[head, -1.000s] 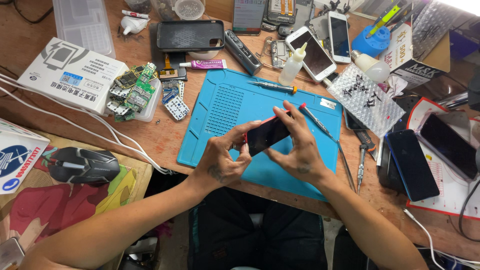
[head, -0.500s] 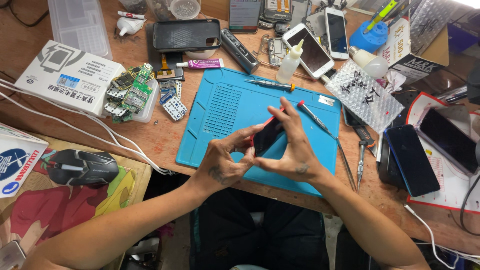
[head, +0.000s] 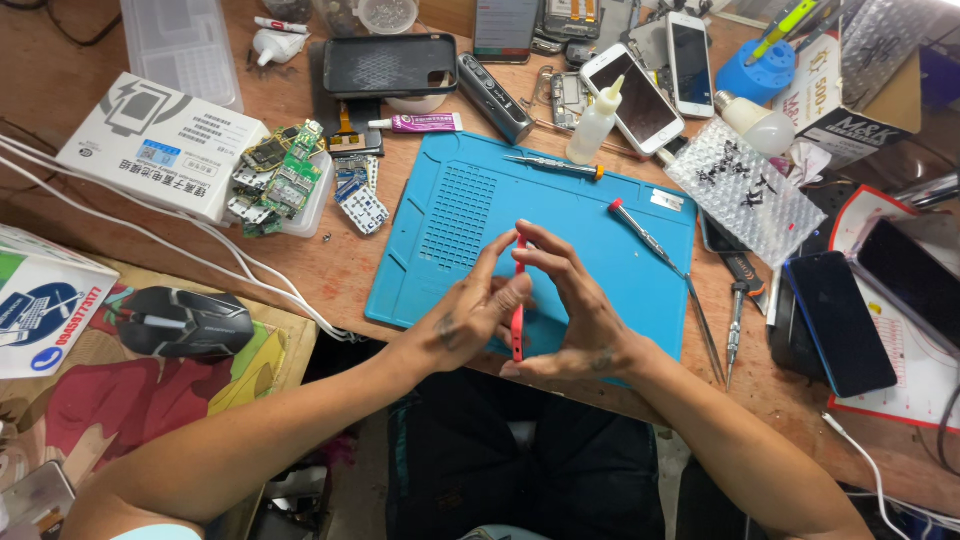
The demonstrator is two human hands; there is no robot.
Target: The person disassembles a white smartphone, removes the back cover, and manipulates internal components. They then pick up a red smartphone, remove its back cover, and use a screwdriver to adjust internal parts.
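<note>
A red-edged phone [head: 518,318] stands on edge between my palms, above the front of the blue work mat [head: 470,215]. My left hand [head: 470,312] presses against its left face, fingers stretched upward. My right hand [head: 570,315] clamps its right face, fingertips meeting the left ones near the phone's top end. Only the thin red rim shows; the screen and back are hidden by my hands.
Screwdrivers [head: 645,232] lie on and beside the mat. Circuit boards [head: 285,180], a white box [head: 160,145], a glue tube [head: 415,123], a dropper bottle [head: 597,122], several phones [head: 635,95], a black case [head: 390,65], dark phones [head: 838,320] and a mouse [head: 180,322] crowd the wooden bench.
The phone has been turned from lying nearly flat with its dark face up to standing on edge. Both hands shifted from gripping its ends to pressing its two faces.
</note>
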